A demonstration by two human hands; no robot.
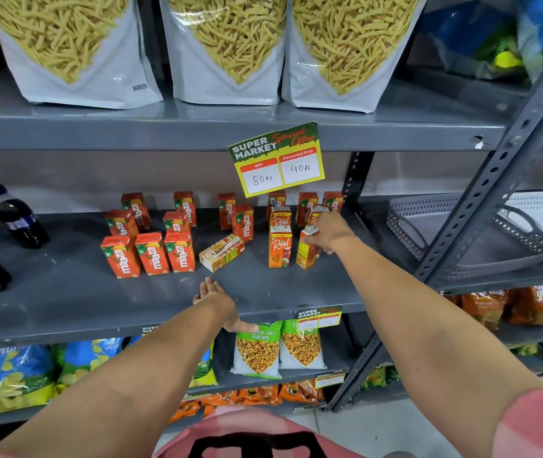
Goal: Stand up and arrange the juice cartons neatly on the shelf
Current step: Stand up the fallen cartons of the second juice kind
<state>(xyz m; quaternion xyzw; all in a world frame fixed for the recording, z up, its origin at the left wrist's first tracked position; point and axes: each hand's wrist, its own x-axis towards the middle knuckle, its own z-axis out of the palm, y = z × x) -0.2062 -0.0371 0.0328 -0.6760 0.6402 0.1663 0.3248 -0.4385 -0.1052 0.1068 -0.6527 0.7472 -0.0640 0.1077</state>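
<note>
Several small orange-red juice cartons stand on the grey middle shelf (65, 292). A front row of three (151, 254) stands at the left, with more upright behind them. One carton (221, 253) lies on its side in the middle. Two upright Real cartons (280, 246) stand right of it. My right hand (328, 231) is shut on the top of a tilted carton (306, 254) at the right end. My left hand (217, 300) rests flat and open on the shelf's front edge, holding nothing, just below the fallen carton.
Dark cola bottles (19, 216) stand at the shelf's left end. A price sign (278, 158) hangs from the shelf above, which holds large snack bags (227, 47). A grey plastic tray (461, 236) sits in the bay to the right, past a perforated upright (494, 166).
</note>
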